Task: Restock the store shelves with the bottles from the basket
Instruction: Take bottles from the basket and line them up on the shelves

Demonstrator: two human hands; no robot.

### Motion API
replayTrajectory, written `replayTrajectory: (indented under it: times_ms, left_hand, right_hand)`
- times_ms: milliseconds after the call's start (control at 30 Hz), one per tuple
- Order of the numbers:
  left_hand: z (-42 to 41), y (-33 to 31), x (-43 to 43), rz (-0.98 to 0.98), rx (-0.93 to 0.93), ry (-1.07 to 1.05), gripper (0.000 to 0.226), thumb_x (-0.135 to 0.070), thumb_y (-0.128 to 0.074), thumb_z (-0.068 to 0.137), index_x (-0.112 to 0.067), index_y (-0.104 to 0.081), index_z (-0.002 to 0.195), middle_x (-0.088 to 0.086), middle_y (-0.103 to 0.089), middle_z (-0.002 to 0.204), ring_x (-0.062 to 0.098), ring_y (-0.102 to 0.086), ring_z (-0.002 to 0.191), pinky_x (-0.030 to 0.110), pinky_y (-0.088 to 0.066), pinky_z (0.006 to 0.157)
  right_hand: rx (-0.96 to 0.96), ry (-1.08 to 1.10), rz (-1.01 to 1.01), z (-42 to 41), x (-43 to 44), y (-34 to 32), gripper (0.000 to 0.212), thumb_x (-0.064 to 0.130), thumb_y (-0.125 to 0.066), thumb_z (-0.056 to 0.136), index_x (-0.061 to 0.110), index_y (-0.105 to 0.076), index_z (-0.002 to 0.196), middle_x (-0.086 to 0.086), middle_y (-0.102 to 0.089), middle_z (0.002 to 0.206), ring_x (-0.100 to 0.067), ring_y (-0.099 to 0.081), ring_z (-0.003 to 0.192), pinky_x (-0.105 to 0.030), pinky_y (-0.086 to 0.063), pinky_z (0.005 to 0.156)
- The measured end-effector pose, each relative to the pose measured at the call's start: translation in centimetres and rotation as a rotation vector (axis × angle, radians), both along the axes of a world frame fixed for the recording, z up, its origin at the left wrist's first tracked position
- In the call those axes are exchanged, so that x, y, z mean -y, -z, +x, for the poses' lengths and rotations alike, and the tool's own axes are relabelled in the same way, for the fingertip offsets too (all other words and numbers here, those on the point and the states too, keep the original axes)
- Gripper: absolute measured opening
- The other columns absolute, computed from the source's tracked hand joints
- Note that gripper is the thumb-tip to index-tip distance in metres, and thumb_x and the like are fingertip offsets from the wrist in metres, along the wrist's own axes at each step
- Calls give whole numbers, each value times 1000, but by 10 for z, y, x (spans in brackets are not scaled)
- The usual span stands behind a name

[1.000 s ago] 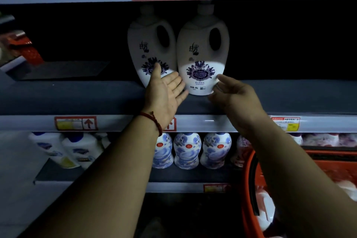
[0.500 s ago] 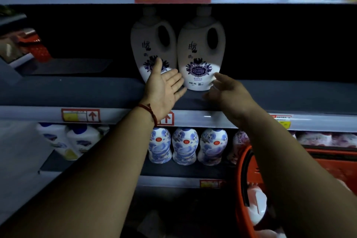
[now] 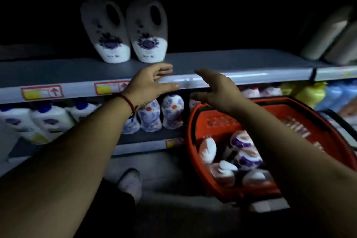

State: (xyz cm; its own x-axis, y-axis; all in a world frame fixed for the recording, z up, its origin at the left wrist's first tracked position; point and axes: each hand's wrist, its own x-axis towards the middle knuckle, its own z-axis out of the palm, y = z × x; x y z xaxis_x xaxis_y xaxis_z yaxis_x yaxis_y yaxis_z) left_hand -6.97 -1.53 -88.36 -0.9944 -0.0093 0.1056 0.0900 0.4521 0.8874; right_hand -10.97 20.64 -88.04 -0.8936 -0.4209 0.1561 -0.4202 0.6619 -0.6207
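Observation:
Two white handled bottles with purple flower labels, one on the left (image 3: 105,33) and one on the right (image 3: 147,31), stand side by side on the grey middle shelf (image 3: 241,60). My left hand (image 3: 149,85) hovers in front of the shelf's front edge, fingers spread, holding nothing. My right hand (image 3: 216,91) is also empty and spread, above the rim of the red basket (image 3: 195,152). Inside the basket lie several white bottles with purple labels (image 3: 243,150).
The lower shelf holds blue-patterned bottles (image 3: 172,114) and white blue-capped bottles (image 3: 48,120). Yellow and blue bottles (image 3: 313,92) stand at the right. Tall pale bottles (image 3: 328,38) lean on the middle shelf's far right. My shoe (image 3: 131,181) is on the floor below.
Both hands have drawn back from the two bottles on the shelf and dropped lower. The view has tilted down and right, showing the basket and its bottles.

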Motion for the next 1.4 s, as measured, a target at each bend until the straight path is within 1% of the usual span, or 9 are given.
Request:
replayTrajectory:
  times_ms: [67, 233, 533, 800, 967, 1133, 1200, 1300, 1400]
  left_hand:
    - [0, 7, -24, -93, -5, 71, 67, -28, -83, 77, -19, -55, 137, -5, -59, 136, 5, -51, 128, 25, -40, 109]
    - [-1, 28, -78, -431, 5, 262, 74, -42, -85, 72, -27, -54, 137, -13, -57, 135, 4, -51, 125, 21, -38, 103]
    - [-7, 69, -151, -705, 163, 491, 74, -44, -83, 73, -24, -54, 138, -1, -55, 141, 18, -52, 127, 29, -41, 107]
    - [-29, 116, -209, -664, 253, 608, 51, -45, -76, 82, -21, -63, 126, -2, -67, 117, 19, -64, 105, 38, -49, 97]
    - [-36, 149, -232, -701, 256, 600, 37, -36, -69, 86, -15, -65, 117, 10, -68, 110, 29, -63, 99, 42, -52, 90]
    - [-44, 179, -253, -581, 287, 502, 46, -28, -66, 91, -15, -56, 134, 11, -59, 128, 31, -59, 111, 31, -47, 89]
    - [-47, 190, -263, -492, 319, 471, 41, -30, -67, 92, -16, -59, 130, 11, -58, 127, 30, -60, 109, 27, -43, 84]
    - [-51, 196, -271, -365, 374, 462, 25, -30, -69, 91, -15, -68, 111, 9, -63, 103, 30, -61, 93, 32, -48, 78]
    - [-50, 188, -274, -277, 353, 464, 27, -31, -72, 89, -6, -72, 100, 3, -53, 77, 22, -51, 75, 28, -41, 67]
  right_hand:
    - [23, 11, 86, 12, -31, 5, 74, 34, -83, 80, 23, -51, 146, 0, -63, 138, -18, -59, 124, -23, -42, 93]
    - [83, 52, 248, 33, -96, 23, 79, 31, -85, 78, 16, -49, 146, -7, -59, 143, -23, -55, 133, -32, -44, 106]
    - [315, 128, 492, 50, -172, 75, 81, 40, -83, 79, 17, -48, 148, -11, -57, 143, -30, -55, 129, -33, -45, 103]
    - [382, 86, 678, 31, -191, 128, 60, 27, -73, 90, 13, -50, 144, -15, -61, 134, -30, -57, 123, -29, -42, 90]
    - [362, 97, 629, 13, -199, 156, 49, 23, -75, 88, 9, -58, 133, -14, -68, 122, -31, -63, 115, -31, -46, 87]
    - [365, 134, 633, 0, -204, 167, 27, 24, -63, 96, 6, -66, 115, -15, -69, 114, -28, -64, 105, -29, -39, 73]
    - [392, 143, 643, -4, -206, 170, 26, 27, -61, 97, 7, -68, 113, -14, -70, 112, -26, -64, 103, -26, -35, 72]
    - [441, 159, 652, -8, -208, 168, 29, 30, -58, 100, 5, -68, 108, -12, -67, 101, -24, -61, 93, -26, -34, 71]
    - [475, 205, 669, -7, -207, 160, 36, 33, -51, 103, 2, -66, 113, -10, -59, 96, -20, -53, 87, -30, -38, 74]
